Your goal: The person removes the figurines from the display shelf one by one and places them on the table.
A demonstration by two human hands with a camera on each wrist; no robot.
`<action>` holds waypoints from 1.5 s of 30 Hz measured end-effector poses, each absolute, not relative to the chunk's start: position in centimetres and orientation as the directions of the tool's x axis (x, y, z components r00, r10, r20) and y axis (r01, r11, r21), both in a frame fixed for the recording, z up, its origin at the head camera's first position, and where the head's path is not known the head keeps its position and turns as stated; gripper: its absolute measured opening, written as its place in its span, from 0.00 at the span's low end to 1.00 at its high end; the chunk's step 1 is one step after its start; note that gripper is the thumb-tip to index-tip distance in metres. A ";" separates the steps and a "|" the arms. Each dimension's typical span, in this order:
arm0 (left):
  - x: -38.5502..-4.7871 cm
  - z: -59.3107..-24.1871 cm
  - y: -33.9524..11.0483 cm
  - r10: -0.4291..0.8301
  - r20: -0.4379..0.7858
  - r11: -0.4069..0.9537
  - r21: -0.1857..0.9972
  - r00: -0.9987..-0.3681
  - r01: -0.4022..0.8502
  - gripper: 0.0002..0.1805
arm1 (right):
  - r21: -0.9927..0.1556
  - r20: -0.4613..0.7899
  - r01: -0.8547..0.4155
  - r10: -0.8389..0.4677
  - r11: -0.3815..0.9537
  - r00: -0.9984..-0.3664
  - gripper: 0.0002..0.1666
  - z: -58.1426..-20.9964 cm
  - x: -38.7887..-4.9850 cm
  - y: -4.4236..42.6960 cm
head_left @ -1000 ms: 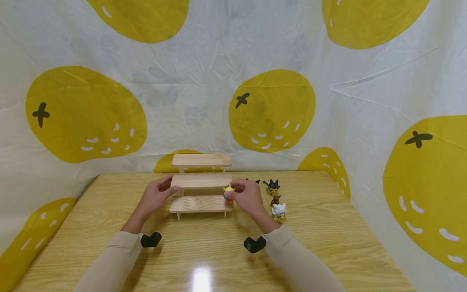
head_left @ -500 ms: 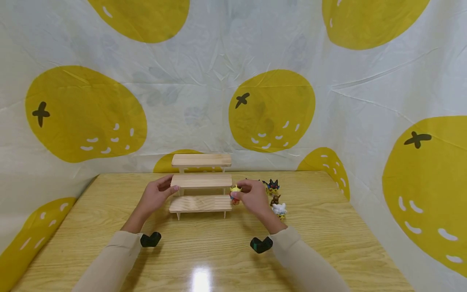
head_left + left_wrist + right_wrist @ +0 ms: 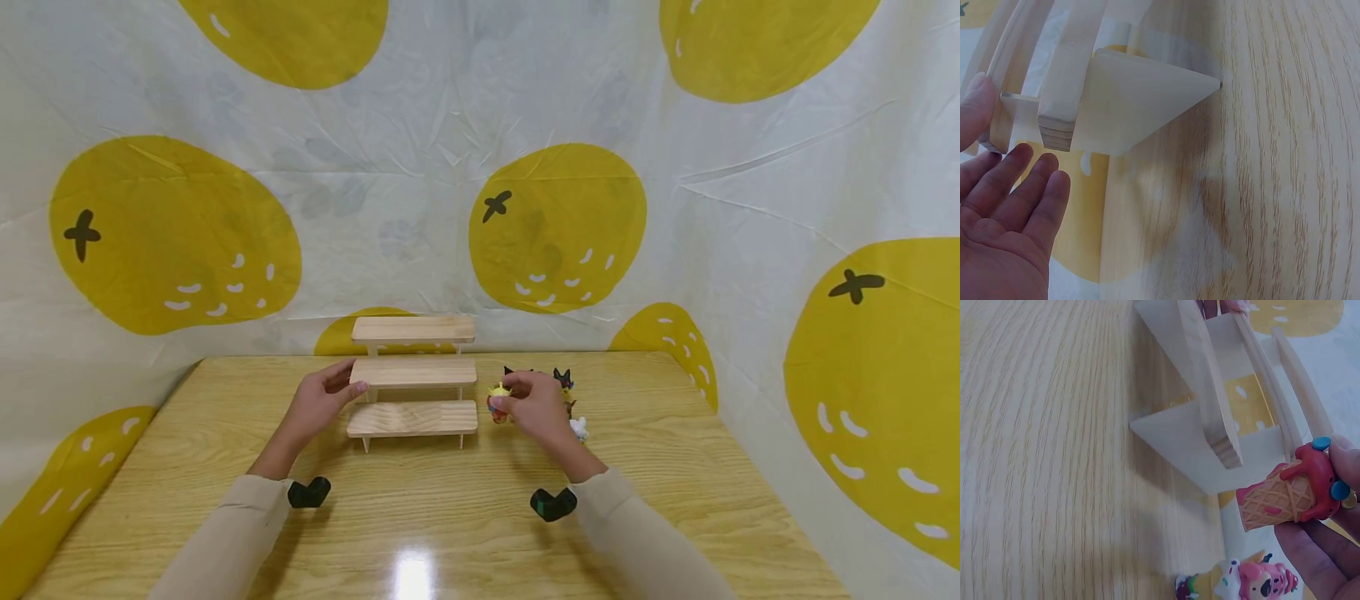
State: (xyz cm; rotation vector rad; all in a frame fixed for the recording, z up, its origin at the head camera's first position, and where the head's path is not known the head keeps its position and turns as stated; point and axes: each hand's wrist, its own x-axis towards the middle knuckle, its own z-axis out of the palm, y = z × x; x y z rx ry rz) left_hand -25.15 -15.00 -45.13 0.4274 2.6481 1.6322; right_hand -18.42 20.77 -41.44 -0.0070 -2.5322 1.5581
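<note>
A three-tier wooden display stand [image 3: 412,421] stands at the table's middle. My left hand [image 3: 322,400] holds the left end of its middle board, thumb on one face and index finger at the board's end; the other fingers extend beside it. Just right of the stand, my right hand [image 3: 536,408] pinches a small ice-cream-cone toy figure [image 3: 1291,494] between thumb and fingers. It has a waffle cone, red drips, blue knobs and a yellow top. In the right wrist view the figure is tilted sideways and clear of the board ends.
Right of the stand are more toy figures: a black-eared one [image 3: 562,379], a white one [image 3: 579,429] and a pink bear-like one [image 3: 1263,580]. My right hand partly hides the group. A patterned cloth [image 3: 405,250] hangs behind the wood-grain table [image 3: 450,517].
My right hand has moved right with the cone figure, from over the bottom board's right end to beside the stand. It now covers more of the other figures. The left hand has stayed put.
</note>
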 end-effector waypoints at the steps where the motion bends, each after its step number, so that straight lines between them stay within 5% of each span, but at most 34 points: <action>1: -25.1 -45.1 -15.0 0.229 0.140 0.422 0.877 -0.963 0.228 0.41 | -0.889 0.139 -0.085 0.089 0.449 -0.986 0.16 -41.4 -18.4 20.9; 45: -25.3 -45.0 -14.9 0.236 0.135 0.428 0.875 -0.962 0.227 0.41 | -0.817 0.192 -0.101 0.102 0.567 -0.976 0.08 -42.8 -18.2 23.5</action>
